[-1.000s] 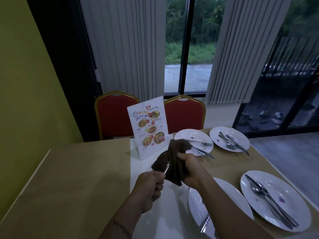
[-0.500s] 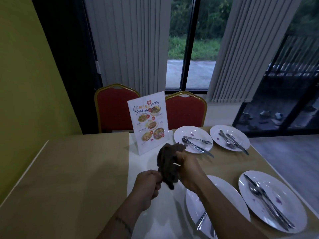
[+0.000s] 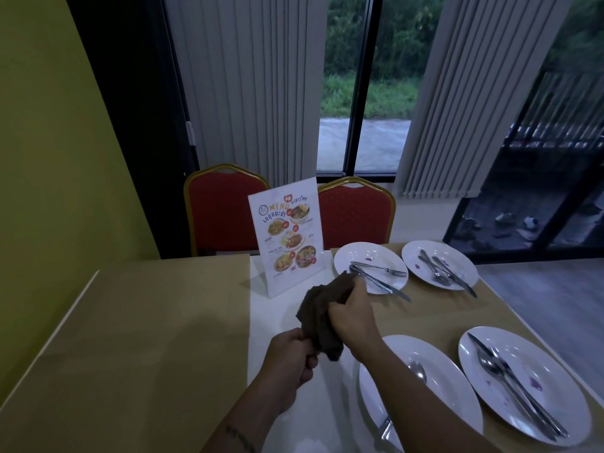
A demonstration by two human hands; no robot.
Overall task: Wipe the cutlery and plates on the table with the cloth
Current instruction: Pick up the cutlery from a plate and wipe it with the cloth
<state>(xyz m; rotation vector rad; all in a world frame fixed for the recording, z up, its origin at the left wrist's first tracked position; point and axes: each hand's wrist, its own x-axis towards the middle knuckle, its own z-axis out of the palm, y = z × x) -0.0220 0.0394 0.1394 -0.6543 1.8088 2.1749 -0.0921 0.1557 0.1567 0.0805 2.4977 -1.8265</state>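
My right hand [image 3: 351,317] grips a dark brown cloth [image 3: 318,317] above the table's middle. My left hand [image 3: 291,361] is curled just below it, holding a piece of cutlery that the cloth now hides. Several white plates lie to the right. The nearest plate [image 3: 447,397] carries a spoon [image 3: 417,371] and is partly covered by my right forearm. The near right plate [image 3: 562,380] holds a knife, spoon and fork. The far plate [image 3: 362,256] holds a fork [image 3: 382,268] and a knife, and the far right plate [image 3: 457,259] holds more cutlery.
A standing menu card [image 3: 289,237] sits on the white runner just beyond my hands. Two red chairs [image 3: 222,210] stand behind the tan table [image 3: 147,322]. A yellow wall runs along the left, with blinds and windows behind.
The cloth has slid down toward my left hand and now covers the shiny metal piece that showed between the hands before. Both hands stay close together.
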